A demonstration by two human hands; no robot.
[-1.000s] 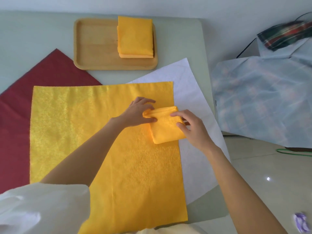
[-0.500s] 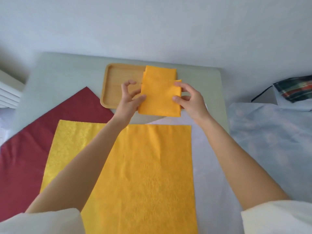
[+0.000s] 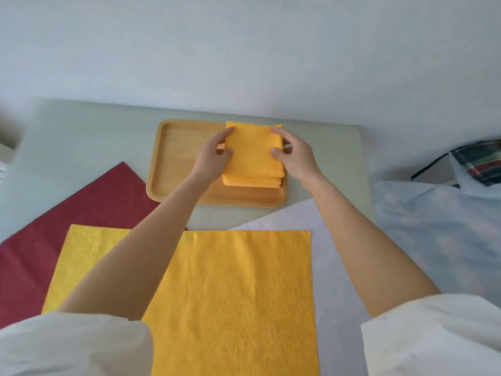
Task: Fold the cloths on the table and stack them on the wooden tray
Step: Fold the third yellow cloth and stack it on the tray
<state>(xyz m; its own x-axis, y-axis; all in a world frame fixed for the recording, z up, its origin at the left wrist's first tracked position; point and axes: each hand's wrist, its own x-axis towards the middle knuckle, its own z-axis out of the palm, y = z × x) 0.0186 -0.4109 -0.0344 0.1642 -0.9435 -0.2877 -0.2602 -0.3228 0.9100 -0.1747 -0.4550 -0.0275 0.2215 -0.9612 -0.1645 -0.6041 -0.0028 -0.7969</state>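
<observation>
**Folded cloth held on the stack**

Where the wooden tray [image 3: 176, 158] sits in the upper middle of the frame, both hands meet over its right half. The left hand [image 3: 210, 156] grips the left edge of a folded orange cloth [image 3: 252, 153], thumb on its top face and fingers curled around the far corner. The right hand [image 3: 294, 156] does the same on the right edge — thumb pressed on top, fingers wrapped down the side. The cloth lies on a stack [image 3: 252, 181] of other folded orange cloths, whose layered edges show just below it; whether it rests fully on them or is held slightly above cannot be told.

The tray's left half is bare wood. It rests on a pale green table [image 3: 81, 137] that runs across the middle of the frame to a white wall.

Lower down, cloths lie spread flat: an orange sheet [image 3: 233, 294] fills the lower centre, a yellow cloth [image 3: 89, 256] pokes out from under its left side, a dark red cloth [image 3: 81, 213] spreads at the left, and a white cloth [image 3: 336, 267] shows along the right. Both forearms cross over these — white sleeves [image 3: 433, 337] fill the bottom corners.

At the right edge lies pale patterned fabric [image 3: 439, 240], with a plaid item [image 3: 479, 164] above it.
</observation>
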